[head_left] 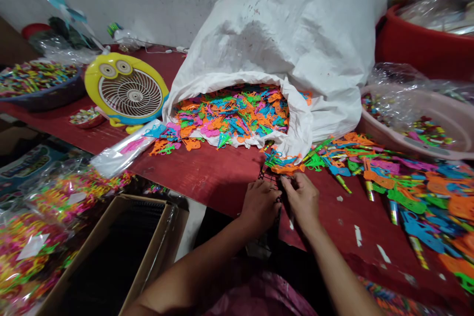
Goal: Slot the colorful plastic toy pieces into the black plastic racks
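At the red table's (177, 168) front edge, my left hand (259, 202) is closed over a black wire-like grid (274, 178), fingers curled on it. Beside it, my right hand (301, 195) is closed in a pinch at the grid's right side; what lies between thumb and finger is too small to make out. Just beyond both hands lies a small bunch of coloured plastic pieces (283, 163), orange, blue and green, with shiny striped tubes among them. Behind that, a big white sack (296, 44) lies with its mouth towards me, full of similar flat plastic pieces (233, 111).
Finished-looking pieces with tubes (407, 197) spread over the table at right, near a pink basin (418, 143) and a red tub (411, 44). A yellow fan (133, 91) and plastic bags (124, 150) sit left. Below stand an open carton (107, 256) and filled bags (29, 237).
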Available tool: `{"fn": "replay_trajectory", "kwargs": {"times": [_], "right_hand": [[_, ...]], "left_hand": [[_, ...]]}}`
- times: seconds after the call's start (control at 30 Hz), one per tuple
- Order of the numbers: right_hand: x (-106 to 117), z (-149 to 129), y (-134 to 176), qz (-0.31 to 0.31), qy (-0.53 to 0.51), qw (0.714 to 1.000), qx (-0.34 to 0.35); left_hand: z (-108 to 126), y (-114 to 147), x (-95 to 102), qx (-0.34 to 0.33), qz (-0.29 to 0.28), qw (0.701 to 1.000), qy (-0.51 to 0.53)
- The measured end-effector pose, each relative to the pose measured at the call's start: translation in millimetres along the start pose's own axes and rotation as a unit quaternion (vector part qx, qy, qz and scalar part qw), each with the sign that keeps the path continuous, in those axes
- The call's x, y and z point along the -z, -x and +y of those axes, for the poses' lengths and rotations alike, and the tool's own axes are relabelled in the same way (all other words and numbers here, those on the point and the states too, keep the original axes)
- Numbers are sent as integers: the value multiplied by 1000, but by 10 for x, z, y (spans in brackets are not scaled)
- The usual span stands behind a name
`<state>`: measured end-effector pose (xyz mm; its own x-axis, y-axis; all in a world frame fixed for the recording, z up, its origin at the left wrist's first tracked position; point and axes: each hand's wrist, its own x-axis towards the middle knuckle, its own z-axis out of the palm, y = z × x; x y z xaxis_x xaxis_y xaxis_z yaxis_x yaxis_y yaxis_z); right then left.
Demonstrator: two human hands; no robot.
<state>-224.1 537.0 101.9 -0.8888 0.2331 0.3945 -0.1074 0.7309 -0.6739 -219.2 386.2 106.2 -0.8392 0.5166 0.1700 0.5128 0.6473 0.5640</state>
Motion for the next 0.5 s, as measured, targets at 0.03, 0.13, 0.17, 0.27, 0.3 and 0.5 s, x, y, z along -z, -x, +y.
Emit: {"fn": "replay_trajectory", "kwargs": {"times": [0.03, 0.13, 0.17, 0.27, 0.3, 0.5], "right_hand": [[-5, -3, -7, 3, 9, 1000, 2], [-9, 13, -35, 4, 14, 1000, -8], [-6, 29, -45, -3, -1, 1000, -21], [15, 96, -71, -35, -86, 992, -81], [23, 118, -77, -44, -116, 987, -102], [49, 153, -84, -46, -201, 965, -161]], "left_hand": [[0, 0, -2, 0, 1, 1000, -3], [6, -2, 2, 0, 2, 1000, -10], [11, -3, 7, 0, 1, 1000, -12], [25, -6, 30, -1, -11, 1000, -20], [27, -6, 34, -3, -13, 1000, -23], [0, 7, 6, -15, -3, 999, -30]]}}
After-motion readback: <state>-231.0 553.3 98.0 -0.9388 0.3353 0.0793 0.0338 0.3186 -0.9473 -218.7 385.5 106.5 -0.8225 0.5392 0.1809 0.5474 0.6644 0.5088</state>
